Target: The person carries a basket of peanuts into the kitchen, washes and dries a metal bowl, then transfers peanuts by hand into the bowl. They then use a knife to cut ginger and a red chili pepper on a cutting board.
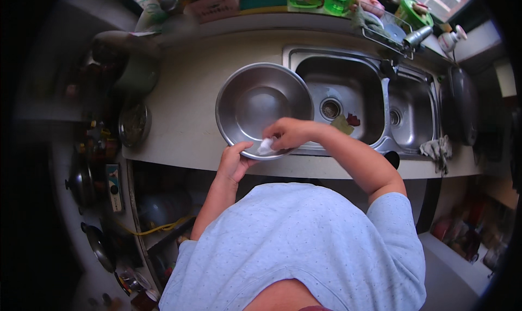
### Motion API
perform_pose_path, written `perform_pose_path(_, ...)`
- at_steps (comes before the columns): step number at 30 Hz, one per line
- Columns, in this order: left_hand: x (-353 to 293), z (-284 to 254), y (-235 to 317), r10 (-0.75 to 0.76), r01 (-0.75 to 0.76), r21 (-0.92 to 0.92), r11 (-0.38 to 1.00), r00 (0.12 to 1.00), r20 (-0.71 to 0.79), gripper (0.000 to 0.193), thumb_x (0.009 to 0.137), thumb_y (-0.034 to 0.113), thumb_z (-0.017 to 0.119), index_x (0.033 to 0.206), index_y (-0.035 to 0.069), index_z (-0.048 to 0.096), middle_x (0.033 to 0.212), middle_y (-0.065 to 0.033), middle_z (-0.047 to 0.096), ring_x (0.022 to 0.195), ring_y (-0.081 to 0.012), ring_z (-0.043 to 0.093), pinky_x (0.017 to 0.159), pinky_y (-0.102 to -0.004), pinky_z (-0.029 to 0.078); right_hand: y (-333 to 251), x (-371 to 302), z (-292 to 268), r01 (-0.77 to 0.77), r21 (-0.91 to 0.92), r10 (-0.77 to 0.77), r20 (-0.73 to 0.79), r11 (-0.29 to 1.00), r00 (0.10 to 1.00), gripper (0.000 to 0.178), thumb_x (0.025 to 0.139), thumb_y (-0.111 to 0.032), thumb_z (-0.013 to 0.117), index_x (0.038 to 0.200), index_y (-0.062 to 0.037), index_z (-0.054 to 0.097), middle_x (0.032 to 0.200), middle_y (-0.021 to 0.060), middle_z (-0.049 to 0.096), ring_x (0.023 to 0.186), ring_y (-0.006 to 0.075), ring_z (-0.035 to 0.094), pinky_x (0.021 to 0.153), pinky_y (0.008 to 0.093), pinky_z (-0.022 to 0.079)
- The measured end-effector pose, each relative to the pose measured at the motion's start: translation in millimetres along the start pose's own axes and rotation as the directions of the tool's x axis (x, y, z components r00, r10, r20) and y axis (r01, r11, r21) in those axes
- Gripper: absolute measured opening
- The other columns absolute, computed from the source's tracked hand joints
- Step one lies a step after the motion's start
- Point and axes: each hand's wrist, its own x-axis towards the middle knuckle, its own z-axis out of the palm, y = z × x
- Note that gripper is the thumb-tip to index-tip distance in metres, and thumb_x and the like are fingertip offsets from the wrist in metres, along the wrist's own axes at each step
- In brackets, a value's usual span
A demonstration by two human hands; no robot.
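A large stainless steel bowl stands on the counter and overlaps the left edge of the sink. My left hand is closed on its near rim, the thumb over the inside and the fingers underneath. Inside the near wall, my right hand pinches a small crumpled white wad, slightly blurred; whether it is tissue or cloth I cannot tell. The bowl holds nothing else that I can see.
Right of the bowl, a double-basin sink has a yellow-green scrap and a dark red one. A wire rack stands behind it. A grey cloth hangs over the front edge. Pots crowd the left.
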Motion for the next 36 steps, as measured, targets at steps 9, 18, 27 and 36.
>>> perform_pose_path(9, -10, -7, -15, -0.078, 0.084, -0.026, 0.996, 0.984, 0.163, 0.036, 0.081, -0.001, 0.057, 0.114, -0.015, 0.048, 0.111, -0.0226, 0.058, 0.097, -0.0308, 0.064, 0.085, -0.0448, 0.058, -23, 84, 16, 0.039, -0.324, -0.237, -0.6, 0.945, 0.764, 0.019, 0.078, -0.006, 0.059, 0.097, -0.0053, 0.057, 0.09, 0.0182, 0.06, 0.084, 0.0377, 0.061, 0.074, 0.0451, 0.05)
perform_pose_path(18, -6, -71, 4, 0.061, -0.061, -0.003, 0.998, 0.996, -0.06, 0.025, 0.077, 0.0, 0.057, 0.101, -0.008, 0.056, 0.09, -0.0131, 0.062, 0.081, -0.0246, 0.066, 0.072, -0.0402, 0.061, -38, 62, -3, -0.179, -0.782, -0.276, -0.41, 0.597, 0.869, 0.024, 0.073, -0.014, 0.067, 0.096, -0.0089, 0.068, 0.09, 0.0143, 0.068, 0.091, 0.0332, 0.065, 0.078, 0.0402, 0.053)
perform_pose_path(27, 36, -117, 15, 0.017, -0.035, -0.144, 0.989, 0.993, -0.12, 0.036, 0.081, 0.003, 0.058, 0.115, -0.006, 0.051, 0.109, -0.0189, 0.059, 0.097, -0.0292, 0.064, 0.078, -0.0388, 0.06, -35, 46, 62, 0.037, 0.436, 0.092, -0.272, 0.899, 0.958, 0.025, 0.082, -0.019, 0.068, 0.103, -0.006, 0.064, 0.09, 0.0033, 0.063, 0.086, 0.0104, 0.058, 0.072, 0.027, 0.047)
perform_pose_path(36, 48, -156, 19, 0.053, -0.099, -0.213, 0.972, 0.976, -0.212, 0.044, 0.089, 0.026, 0.068, 0.12, -0.002, 0.052, 0.116, -0.0148, 0.06, 0.104, -0.0248, 0.062, 0.077, -0.0373, 0.061, 48, 12, 107, -0.147, 0.324, 0.341, -0.695, 0.935, 0.633, 0.021, 0.085, -0.018, 0.068, 0.099, -0.0029, 0.062, 0.076, -0.0009, 0.059, 0.068, 0.0069, 0.052, 0.06, 0.0238, 0.043)
